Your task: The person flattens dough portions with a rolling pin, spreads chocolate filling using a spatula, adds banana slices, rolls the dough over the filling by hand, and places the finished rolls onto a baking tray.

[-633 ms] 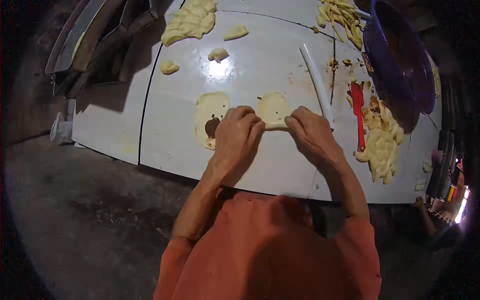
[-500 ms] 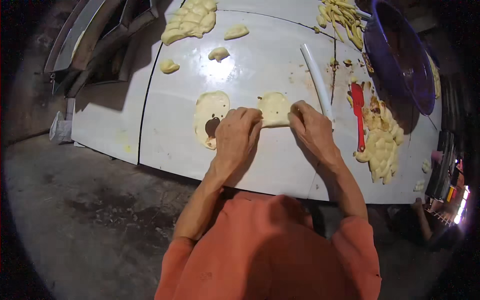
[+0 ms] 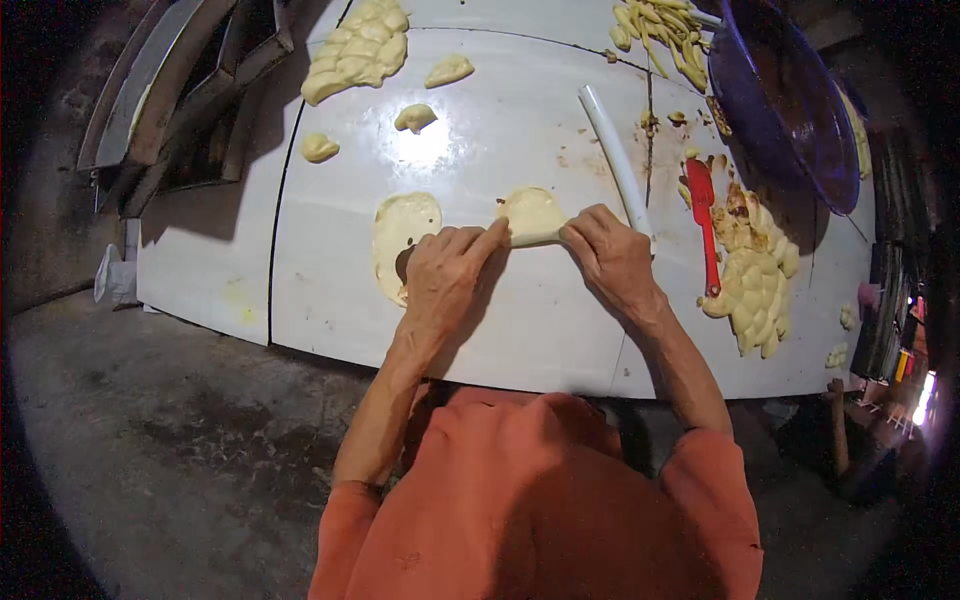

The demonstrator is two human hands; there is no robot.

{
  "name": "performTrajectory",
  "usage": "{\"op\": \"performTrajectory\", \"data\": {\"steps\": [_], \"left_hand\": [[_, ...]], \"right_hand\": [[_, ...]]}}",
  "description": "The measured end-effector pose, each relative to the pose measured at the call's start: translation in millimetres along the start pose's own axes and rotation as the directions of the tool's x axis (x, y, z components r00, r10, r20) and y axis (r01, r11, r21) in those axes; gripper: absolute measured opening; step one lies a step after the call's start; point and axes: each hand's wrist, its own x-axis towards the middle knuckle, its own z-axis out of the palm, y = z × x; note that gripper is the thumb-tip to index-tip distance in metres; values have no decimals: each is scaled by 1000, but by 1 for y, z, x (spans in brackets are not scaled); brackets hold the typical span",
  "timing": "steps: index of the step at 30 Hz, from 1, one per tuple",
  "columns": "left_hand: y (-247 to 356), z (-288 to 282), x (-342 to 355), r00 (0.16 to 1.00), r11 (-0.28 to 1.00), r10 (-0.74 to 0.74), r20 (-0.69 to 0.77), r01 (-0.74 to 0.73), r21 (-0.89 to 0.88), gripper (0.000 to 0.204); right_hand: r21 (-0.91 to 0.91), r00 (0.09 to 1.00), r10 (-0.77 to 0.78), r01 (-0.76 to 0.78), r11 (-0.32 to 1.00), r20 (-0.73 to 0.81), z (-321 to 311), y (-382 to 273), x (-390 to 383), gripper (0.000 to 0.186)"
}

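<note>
A pale dough sheet (image 3: 531,208) with its near edge rolled lies mid-table. My left hand (image 3: 446,277) pinches the left end of that roll, and my right hand (image 3: 614,260) grips the right end. Left of them, partly under my left hand, is another flat dough oval (image 3: 398,220) with a dark brown filling (image 3: 404,259) on it. Three small dough lumps, one of them a rounded piece (image 3: 319,147), sit farther up the white table (image 3: 340,290). A white rolling rod (image 3: 610,150) lies beyond my right hand.
Metal trays (image 3: 150,100) stand at far left. A dough slab (image 3: 355,50) lies at the back, dough strips (image 3: 670,35) at back right. A red spatula (image 3: 705,230) rests by a dough pile (image 3: 760,300), near a purple basin (image 3: 785,110). Dark stacked items (image 3: 885,280) stand beyond.
The dough's near edge is rolled farther away from me, leaving a shorter flat part. Both hands have edged away from me with it. The whole view has shifted slightly.
</note>
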Motion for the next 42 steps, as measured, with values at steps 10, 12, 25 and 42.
{"op": "performTrajectory", "data": {"steps": [10,12,25,42], "left_hand": [[4,2,4,993,992,-97,-62,101,71,24],[8,0,1,997,997,-65,-34,66,33,25],[-1,15,18,998,990,-54,23,50,130,23],[-5,14,52,997,998,-58,50,58,-2,28]], "right_hand": [[20,991,-52,55,998,-120,7,11,4,23],[-49,986,-132,128,991,-98,1,6,-2,25],[-222,989,-138,124,967,-46,12,8,18,34],[-247,983,-175,155,956,-58,11,6,34,39]]}}
